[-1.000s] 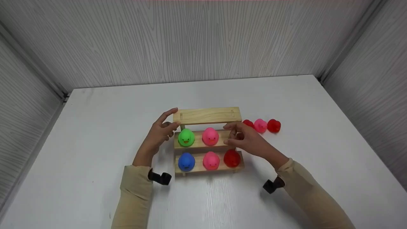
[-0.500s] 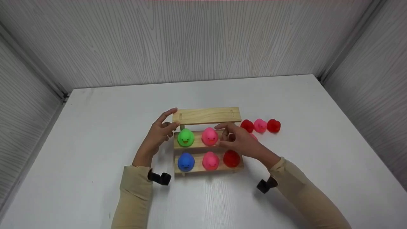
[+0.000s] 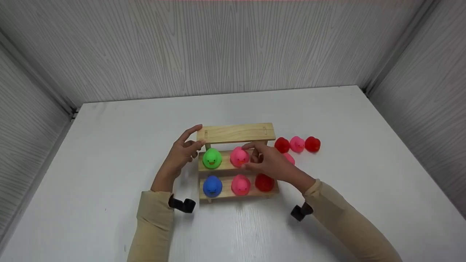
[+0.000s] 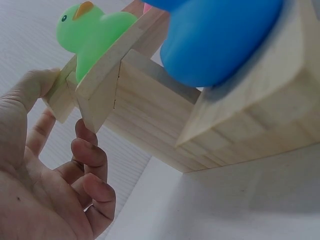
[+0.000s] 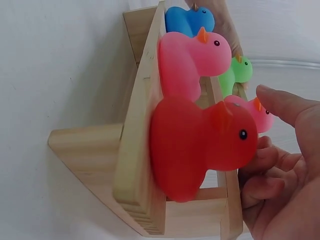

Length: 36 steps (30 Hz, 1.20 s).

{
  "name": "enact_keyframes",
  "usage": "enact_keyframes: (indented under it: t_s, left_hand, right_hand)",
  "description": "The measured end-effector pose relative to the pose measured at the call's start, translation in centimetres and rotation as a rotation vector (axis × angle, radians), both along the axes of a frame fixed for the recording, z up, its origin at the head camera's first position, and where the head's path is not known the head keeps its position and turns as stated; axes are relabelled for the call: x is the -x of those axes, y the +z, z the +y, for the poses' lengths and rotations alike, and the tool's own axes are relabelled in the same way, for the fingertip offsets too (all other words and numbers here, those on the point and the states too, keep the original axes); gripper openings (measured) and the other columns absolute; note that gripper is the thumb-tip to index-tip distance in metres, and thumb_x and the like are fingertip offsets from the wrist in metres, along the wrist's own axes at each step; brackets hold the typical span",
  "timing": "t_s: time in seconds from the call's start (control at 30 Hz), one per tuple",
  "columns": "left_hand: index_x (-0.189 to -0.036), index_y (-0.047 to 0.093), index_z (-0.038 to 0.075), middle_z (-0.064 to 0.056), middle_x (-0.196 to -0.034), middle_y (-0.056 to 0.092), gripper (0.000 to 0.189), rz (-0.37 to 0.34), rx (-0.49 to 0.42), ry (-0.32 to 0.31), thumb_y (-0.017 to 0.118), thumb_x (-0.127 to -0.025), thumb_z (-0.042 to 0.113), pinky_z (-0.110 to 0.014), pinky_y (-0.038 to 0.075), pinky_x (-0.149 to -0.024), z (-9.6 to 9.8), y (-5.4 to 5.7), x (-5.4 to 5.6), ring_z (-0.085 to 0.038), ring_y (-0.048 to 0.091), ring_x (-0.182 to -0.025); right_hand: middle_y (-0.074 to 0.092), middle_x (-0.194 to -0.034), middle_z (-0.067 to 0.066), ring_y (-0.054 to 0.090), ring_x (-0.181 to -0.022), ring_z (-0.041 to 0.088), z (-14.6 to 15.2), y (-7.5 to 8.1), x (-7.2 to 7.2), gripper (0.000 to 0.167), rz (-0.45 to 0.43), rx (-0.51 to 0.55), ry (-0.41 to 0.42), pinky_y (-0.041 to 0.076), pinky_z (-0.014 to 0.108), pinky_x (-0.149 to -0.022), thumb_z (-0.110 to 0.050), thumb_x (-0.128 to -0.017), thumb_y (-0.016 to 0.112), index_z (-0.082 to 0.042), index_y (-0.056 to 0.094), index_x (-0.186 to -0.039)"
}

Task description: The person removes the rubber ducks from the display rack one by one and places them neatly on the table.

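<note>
As the left hand [image 3: 179, 153] pinches the wooden rack [image 3: 225, 134] at 10 o'clock, thumb and forefinger across the end of its top board [image 3: 247, 132], the right hand [image 3: 273, 161] reaches in from 4 o'clock. Its thumb and forefinger are spread around the pink duck [image 3: 239, 156]; whether those fingers press on it, I can't tell. That duck stands on the middle tier [image 3: 226, 163], the green duck [image 3: 212, 158] at its 9 o'clock. To my eye, the step in hand is placing or nudging it, and the next move calls for a light touch with the rack held steady.

Room looks tight: the top board's edge crosses at 12 o'clock, while below, the lower pink duck [image 3: 240, 185] sits at 6 o'clock and the red duck [image 3: 264, 183] at 5, near the right hand. Four loose ducks [image 3: 297, 144] lie on the desk [image 3: 349, 182] toward the rack's 2 and 3 o'clock, so the freer way out seems toward 5.
</note>
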<state>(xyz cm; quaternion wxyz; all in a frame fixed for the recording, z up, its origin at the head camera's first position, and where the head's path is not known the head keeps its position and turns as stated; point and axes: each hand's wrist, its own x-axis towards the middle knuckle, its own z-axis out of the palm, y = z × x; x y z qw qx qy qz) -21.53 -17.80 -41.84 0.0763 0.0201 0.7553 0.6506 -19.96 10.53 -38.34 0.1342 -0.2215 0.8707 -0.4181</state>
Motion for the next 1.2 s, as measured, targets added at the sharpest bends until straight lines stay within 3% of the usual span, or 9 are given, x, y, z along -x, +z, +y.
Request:
enact_keyframes:
  t_s: [0.9, 1.1, 1.2]
  left_hand:
    - [-0.147, 0.040, 0.027, -0.004, -0.085, 0.050, 0.057, -0.001, -0.002, 0.003, 0.062, -0.095, 0.029, -0.025, 0.031, -0.060, -0.02, 0.03, 0.07, -0.013, 0.039, -0.069]
    - [-0.148, 0.038, 0.026, -0.003, -0.085, 0.049, 0.058, 0.001, -0.004, -0.003, 0.062, -0.095, 0.029, -0.025, 0.030, -0.060, 0.01, 0.18, -0.06, -0.013, 0.038, -0.069]
    - [-0.148, 0.039, 0.026, -0.002, -0.085, 0.050, 0.058, -0.004, -0.001, 0.003, 0.062, -0.095, 0.029, -0.025, 0.031, -0.061, 0.02, 0.17, -0.09, -0.013, 0.038, -0.069]
  right_hand:
    - [0.055, -0.080, 0.001, 0.052, -0.075, 0.014, -0.61, -0.07, -0.37, 0.044, 0.064, -0.053, -0.032, 0.043, 0.024, -0.064, -0.028, -0.084, 0.076, -0.012, 0.057, -0.120]
    - [0.055, -0.078, 0.001, 0.051, -0.073, 0.013, -0.26, -0.47, -0.32, 0.040, 0.102, -0.039, -0.022, 0.044, 0.024, -0.064, -0.026, -0.085, 0.075, -0.012, 0.057, -0.118]
    - [0.054, -0.078, 0.001, 0.051, -0.073, 0.014, 0.08, -0.48, -0.38, 0.040, 0.081, -0.015, -0.016, 0.043, 0.024, -0.064, -0.024, -0.085, 0.075, -0.011, 0.056, -0.118]
